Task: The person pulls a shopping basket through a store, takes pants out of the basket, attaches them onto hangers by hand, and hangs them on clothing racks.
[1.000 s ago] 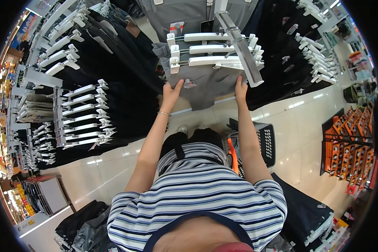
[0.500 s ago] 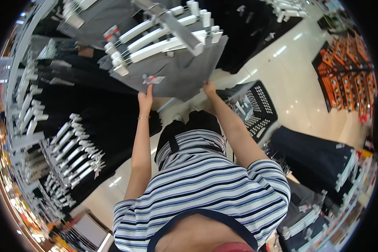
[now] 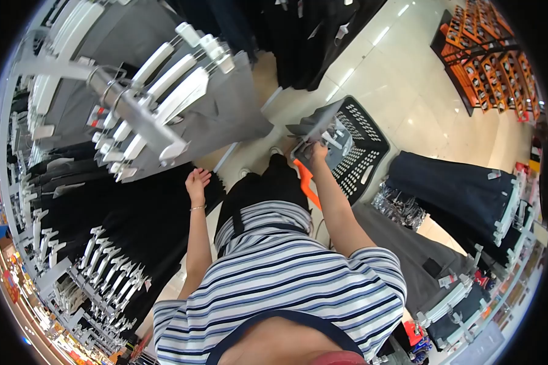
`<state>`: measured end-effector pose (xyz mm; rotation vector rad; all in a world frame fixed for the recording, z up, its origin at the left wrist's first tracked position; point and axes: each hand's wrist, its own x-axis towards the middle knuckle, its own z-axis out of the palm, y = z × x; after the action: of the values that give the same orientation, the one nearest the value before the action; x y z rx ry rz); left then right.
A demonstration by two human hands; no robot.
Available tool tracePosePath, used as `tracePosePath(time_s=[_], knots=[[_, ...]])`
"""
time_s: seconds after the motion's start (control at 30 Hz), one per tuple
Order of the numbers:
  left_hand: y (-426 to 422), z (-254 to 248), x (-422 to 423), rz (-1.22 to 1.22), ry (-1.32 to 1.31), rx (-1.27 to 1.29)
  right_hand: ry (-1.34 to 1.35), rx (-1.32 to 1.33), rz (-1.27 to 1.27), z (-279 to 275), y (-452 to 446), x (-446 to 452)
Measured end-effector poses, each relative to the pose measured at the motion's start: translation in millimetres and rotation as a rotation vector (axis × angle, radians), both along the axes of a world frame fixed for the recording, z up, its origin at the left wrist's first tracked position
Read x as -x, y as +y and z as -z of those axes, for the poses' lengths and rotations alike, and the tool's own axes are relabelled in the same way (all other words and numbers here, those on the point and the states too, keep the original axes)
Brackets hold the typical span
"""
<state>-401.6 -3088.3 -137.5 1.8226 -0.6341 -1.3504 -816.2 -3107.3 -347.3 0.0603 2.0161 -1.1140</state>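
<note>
While our open left hand (image 3: 197,183) hangs near black garments (image 3: 134,210), our right hand (image 3: 318,153) reaches the basket (image 3: 379,141), though we cannot tell its grip.

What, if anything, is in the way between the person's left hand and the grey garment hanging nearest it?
Nothing visible stands between the left hand and the lower edge of the grey garment. Black garments hang beside the hand, but not across that gap.
</note>
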Motion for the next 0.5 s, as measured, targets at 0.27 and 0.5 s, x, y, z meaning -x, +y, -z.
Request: tracePosePath(time_s=[0.27,0.5], knots=[[5,-29,22,0.138,-0.087,-0.101,-0.612,-0.187,0.177,-13,-25,18],[38,-20,22,0.143,-0.108,-0.177,-0.665,-0.051,0.147,90,-36,31]])
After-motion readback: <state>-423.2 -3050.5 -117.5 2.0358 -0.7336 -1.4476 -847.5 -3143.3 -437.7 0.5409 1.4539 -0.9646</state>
